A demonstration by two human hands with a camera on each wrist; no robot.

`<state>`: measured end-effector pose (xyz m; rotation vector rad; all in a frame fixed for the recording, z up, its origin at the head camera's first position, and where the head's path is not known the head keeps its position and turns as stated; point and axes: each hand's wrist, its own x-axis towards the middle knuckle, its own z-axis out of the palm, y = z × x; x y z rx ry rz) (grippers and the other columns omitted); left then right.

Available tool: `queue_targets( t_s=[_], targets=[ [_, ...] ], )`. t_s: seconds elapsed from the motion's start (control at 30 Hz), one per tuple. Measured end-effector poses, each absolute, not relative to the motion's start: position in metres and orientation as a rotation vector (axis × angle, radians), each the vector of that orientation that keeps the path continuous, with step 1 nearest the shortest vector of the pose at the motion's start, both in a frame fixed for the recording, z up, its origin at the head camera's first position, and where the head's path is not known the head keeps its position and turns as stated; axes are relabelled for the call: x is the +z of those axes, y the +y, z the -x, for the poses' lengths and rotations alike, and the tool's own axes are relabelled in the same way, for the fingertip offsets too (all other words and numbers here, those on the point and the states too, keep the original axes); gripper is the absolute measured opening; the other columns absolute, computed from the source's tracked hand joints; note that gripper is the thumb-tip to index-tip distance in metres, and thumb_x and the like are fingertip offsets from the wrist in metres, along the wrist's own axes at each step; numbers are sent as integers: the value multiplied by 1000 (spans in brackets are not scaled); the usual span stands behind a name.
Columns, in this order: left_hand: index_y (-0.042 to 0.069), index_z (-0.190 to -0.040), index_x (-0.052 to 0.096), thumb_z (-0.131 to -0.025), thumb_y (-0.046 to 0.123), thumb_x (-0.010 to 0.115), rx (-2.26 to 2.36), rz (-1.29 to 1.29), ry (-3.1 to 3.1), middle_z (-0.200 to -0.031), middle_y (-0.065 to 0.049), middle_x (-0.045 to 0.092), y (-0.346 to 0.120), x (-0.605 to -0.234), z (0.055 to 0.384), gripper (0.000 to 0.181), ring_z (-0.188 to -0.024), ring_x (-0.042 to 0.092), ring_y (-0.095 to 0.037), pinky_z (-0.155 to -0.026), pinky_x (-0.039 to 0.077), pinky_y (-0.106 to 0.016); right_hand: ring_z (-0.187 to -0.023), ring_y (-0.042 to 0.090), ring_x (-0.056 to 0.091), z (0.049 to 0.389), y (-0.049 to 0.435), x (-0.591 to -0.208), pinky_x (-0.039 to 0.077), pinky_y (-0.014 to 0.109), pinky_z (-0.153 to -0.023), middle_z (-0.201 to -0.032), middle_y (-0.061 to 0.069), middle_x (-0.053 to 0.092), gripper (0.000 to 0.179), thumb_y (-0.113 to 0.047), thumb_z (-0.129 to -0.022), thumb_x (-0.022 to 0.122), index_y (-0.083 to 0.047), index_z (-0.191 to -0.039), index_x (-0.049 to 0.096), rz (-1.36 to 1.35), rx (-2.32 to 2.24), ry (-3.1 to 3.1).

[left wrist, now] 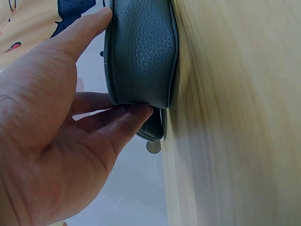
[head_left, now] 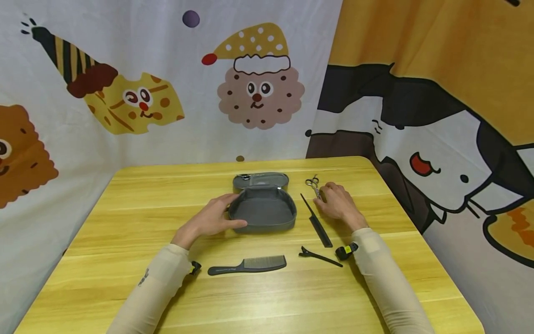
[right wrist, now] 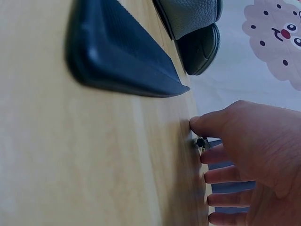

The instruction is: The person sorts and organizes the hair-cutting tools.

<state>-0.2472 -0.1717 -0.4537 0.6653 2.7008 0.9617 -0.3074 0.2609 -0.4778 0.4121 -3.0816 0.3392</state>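
Observation:
A grey leather zip case (head_left: 263,227) lies unzipped with its lid (head_left: 260,182) folded back. My left hand (head_left: 214,215) grips its left side, thumb at the front rim; in the left wrist view the fingers reach round the case's side (left wrist: 141,52). To the right, my right hand (head_left: 337,202) pinches a pair of silver hairdressing scissors (head_left: 313,183) between thumb and fingers, fingertips down at the table. The blades are hidden by the hand. Between case and right hand lies a black tail comb (head_left: 319,231).
A dark handled comb (head_left: 263,263) lies at the front of the wooden table (head_left: 137,208). A black hair clip (head_left: 321,256) is right of it, close to the right wrist's camera (head_left: 346,251). Something metallic (head_left: 245,176) shows at the lid's left. A printed curtain (head_left: 158,28) hangs behind.

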Motion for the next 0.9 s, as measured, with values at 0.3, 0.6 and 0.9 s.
queue_targets(
  t_s=[0.3,0.6,0.9],
  targets=[
    [3,-175,38,-101,60,82,954,-670,2714,-181,-26,39,-172,-456,249,103,-167,41,-50,-132,41,-70,-137,58,63,308,260,-478,55,72,-113,-155,33,61,46,-32,-114,67,2,-144,71,-423,307,-3057],
    [3,-175,39,-101,61,81,946,-678,2717,-180,-27,40,-172,-456,248,103,-165,43,-51,-131,42,-70,-135,57,64,308,262,-477,58,72,-109,-150,32,64,44,-30,-113,68,1,-144,73,-413,329,-3049],
    [4,-176,38,-100,57,84,953,-669,2710,-181,-26,39,-171,-455,248,103,-166,42,-49,-132,43,-69,-118,51,69,306,262,-476,63,66,-93,-131,27,71,33,-22,-109,72,0,-132,80,-419,340,-2998]
  ],
)
